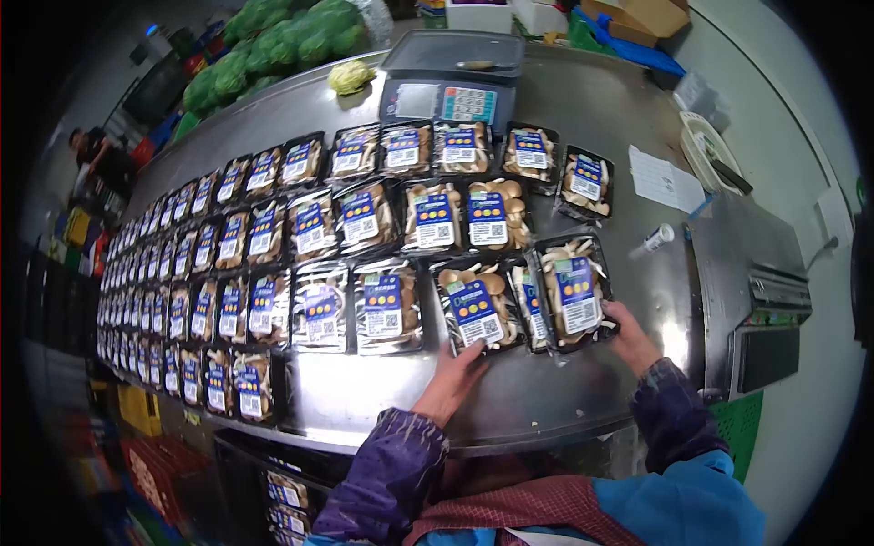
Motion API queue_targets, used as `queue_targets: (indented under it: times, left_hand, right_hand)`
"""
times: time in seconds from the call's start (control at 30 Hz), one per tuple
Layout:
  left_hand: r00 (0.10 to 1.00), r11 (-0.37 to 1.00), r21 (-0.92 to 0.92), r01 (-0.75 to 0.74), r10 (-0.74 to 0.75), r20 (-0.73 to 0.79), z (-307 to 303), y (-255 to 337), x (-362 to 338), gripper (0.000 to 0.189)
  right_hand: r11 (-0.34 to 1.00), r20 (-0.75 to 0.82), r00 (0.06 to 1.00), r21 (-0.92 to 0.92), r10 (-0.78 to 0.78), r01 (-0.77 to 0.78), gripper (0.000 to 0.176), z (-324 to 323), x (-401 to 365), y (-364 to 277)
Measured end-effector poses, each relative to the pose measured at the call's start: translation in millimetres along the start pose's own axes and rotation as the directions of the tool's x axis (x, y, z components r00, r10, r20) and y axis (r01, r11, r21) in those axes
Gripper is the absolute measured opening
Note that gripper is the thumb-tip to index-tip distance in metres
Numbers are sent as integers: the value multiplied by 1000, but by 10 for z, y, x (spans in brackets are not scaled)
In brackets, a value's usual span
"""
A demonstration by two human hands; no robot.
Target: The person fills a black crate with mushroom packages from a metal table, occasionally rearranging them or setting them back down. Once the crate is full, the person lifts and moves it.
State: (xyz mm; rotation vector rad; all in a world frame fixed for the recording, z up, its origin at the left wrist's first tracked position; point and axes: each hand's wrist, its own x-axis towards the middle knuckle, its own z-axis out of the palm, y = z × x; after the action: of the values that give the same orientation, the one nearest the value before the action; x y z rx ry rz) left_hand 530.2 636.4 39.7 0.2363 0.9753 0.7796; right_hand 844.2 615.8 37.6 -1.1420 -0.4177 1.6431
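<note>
My left hand (453, 375) grips the near edge of a pack of mushrooms (477, 308), its thumb on the wrapped top. My right hand (632, 335) is closed on the right edge of another mushroom pack (574, 289), which is slightly raised and tilted. Between these two, a third pack (528, 305) is partly covered by the right one. Each pack is a black tray under clear film with a blue and white label. Just left of my left hand lies a further mushroom pack (389, 307). The fingers under the trays are hidden.
Rows of similar packs (314, 225) cover the left of the steel table (364, 400). A weighing scale (451, 91) stands behind them, beside a pale cabbage (350, 78). Right are paper (665, 179), a small white roll (658, 237) and a wrapping machine (756, 291). Another person (91, 155) is far left.
</note>
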Motion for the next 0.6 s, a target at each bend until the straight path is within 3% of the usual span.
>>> queue_targets:
  times: [0.03, 0.07, 0.23, 0.3, 0.43, 0.5, 0.57, 0.6]
  left_hand:
    - [1000, 1000, -24, -16, 16, -17, 22, -19, 10, 47]
    - [1000, 1000, -30, 4, -4, -7, 29, -35, 15, 53]
    - [988, 997, -59, 50, -41, 147, -115, -102, -98, 65]
    - [989, 998, -43, 43, -37, 146, -150, -140, -221, 69]
    - [945, 977, 54, -204, 182, 271, -324, -122, -764, 80]
    - [945, 968, -18, -251, 250, 211, -472, -39, -1191, 80]
    - [933, 953, -73, -295, 304, 194, -730, -4, -1569, 80]
    - [942, 947, -54, -315, 319, 102, -912, -3, -1795, 80]
  right_hand:
    - [999, 17, 999, -32, -44, 44, 28, 171, 8, 10]
    - [991, -94, 990, -94, -101, 92, 29, 270, -22, 48]
    - [1000, -42, 999, 28, 9, -8, 32, -77, -128, 258]
    - [1000, -36, 999, -9, -19, 18, 43, -176, -261, 318]
    - [997, 80, 996, -68, 32, -26, 46, 355, -690, 163]
    - [989, 31, 1000, -147, 1, 3, 45, 350, -713, 158]
    - [978, 216, 976, -207, 43, 3, 44, 641, -741, 199]
    - [964, 244, 969, -266, 40, 27, 44, 795, -722, 281]
